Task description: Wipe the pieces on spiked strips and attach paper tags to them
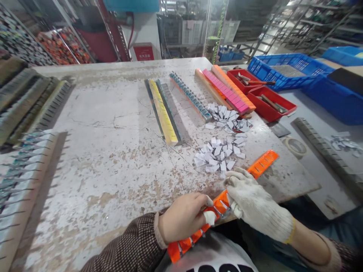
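Note:
An orange slotted strip lies slantwise over the table's front edge, its lower end close to my body. Small metal pieces sit in several of its slots. My left hand, bare with white wraps on the fingertips, is closed on the strip at its lower half; whether a small piece is between the fingertips I cannot tell. My right hand, in a white knitted glove, is wrapped over the strip's middle. Just beyond it lies a pile of small white tabs.
A second tab pile lies behind, near pink and orange slotted bars. A yellow slotted bar and a bar lined with metal pieces lie mid-table. Red trays hold tools at right. A loaded rack bar stands left.

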{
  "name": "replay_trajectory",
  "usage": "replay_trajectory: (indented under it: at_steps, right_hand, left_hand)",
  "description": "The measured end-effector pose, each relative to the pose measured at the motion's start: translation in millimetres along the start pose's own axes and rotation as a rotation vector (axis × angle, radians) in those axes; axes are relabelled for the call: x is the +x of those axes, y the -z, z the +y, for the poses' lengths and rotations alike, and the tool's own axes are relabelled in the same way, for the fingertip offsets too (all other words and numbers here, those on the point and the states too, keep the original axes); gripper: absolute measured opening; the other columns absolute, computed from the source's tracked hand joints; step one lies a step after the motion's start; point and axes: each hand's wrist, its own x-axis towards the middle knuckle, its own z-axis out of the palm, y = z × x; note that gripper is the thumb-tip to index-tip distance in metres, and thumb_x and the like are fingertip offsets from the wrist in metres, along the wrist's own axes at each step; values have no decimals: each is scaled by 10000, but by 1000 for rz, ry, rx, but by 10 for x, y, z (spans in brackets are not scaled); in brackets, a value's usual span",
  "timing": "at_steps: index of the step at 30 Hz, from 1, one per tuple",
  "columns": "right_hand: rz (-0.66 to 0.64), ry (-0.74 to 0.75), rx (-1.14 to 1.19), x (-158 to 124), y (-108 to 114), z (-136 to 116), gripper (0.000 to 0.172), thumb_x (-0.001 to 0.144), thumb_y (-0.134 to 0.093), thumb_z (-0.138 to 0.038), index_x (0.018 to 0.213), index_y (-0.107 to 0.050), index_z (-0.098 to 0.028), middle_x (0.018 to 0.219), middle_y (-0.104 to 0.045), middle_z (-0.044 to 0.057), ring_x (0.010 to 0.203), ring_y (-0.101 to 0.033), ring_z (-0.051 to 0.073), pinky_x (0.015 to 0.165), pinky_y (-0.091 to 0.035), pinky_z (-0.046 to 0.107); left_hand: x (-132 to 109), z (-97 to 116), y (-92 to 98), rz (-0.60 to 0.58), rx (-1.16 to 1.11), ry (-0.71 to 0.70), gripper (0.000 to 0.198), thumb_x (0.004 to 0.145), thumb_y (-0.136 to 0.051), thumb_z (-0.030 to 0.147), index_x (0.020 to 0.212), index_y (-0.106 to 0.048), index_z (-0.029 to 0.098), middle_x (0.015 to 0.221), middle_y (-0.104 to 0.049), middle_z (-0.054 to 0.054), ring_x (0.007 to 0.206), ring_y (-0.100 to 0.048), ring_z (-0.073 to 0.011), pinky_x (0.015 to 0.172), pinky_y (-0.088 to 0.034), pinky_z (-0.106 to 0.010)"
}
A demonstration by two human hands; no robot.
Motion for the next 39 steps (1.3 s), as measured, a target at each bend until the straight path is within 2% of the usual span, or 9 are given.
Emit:
replay_trajectory:
  at_steps: [4,9,13,15,19,24,29,33,39]
  right_hand:
    - [50,-12,111,-116,-142,52,174,850,-546,-83,936,-663,-179,1063,-679,122,1207,-612,302,1080,-504,539]
    - [197,-51,237,-257,-282,7,81,905,-602,-126,933,-609,-201,1135,-672,121,1262,-601,282,1016,-576,469]
    - [294,-158,320,-360,-254,8,100,945,-555,-163,875,-588,-226,1230,-646,131,1253,-621,267,839,-644,361]
    - [367,-221,301,-431,-208,107,81,954,-561,-196,900,-606,-237,1206,-661,119,1219,-641,276,860,-639,392]
    - [471,-299,238,-533,-160,364,21,954,-621,-249,964,-627,-231,1179,-676,111,1139,-675,274,934,-608,439]
    - [429,-275,144,-310,-179,405,33,964,-606,-253,979,-618,-226,1214,-669,124,1226,-621,306,1011,-559,511]
    - [379,-215,221,38,-177,261,103,974,-588,-266,1060,-627,-224,1252,-657,123,1274,-590,295,1057,-536,501]
    - [372,-214,309,23,-119,199,156,994,-485,-206,953,-630,-248,1150,-695,81,1168,-663,238,958,-594,399]
    - [437,-224,133,-291,-41,157,44,963,-612,-221,921,-601,-221,1162,-681,105,1277,-592,302,1043,-533,498]
  left_hand:
    - [175,-21,64,23,150,67,254,860,-589,61,1060,-656,203,1026,-743,-37,947,-696,-213,855,-550,-327]
    - [721,52,81,167,467,92,148,928,-588,163,1069,-634,155,1057,-702,-112,992,-672,-281,847,-558,-395]
    - [1112,80,28,191,494,70,143,977,-536,173,1075,-628,125,1084,-677,-160,1045,-651,-309,876,-543,-428]
    - [1188,46,20,192,467,73,134,971,-527,144,1045,-637,125,1092,-673,-165,1064,-643,-301,893,-535,-421]
    - [1152,-92,79,241,328,112,111,945,-547,146,952,-658,153,1044,-692,-129,1037,-642,-269,924,-518,-396]
    - [1018,-204,184,280,29,143,131,933,-556,222,860,-644,158,772,-672,-34,728,-626,-180,696,-513,-289]
    - [882,-39,190,214,-299,52,210,959,-525,296,900,-640,130,731,-647,-26,644,-581,-137,593,-478,-233]
    - [757,140,150,195,-611,-7,209,913,-623,340,866,-641,138,754,-646,-35,667,-568,-137,609,-457,-242]
    - [381,224,147,98,-208,65,186,897,-676,296,1035,-639,177,936,-722,-53,783,-647,-179,692,-505,-284]
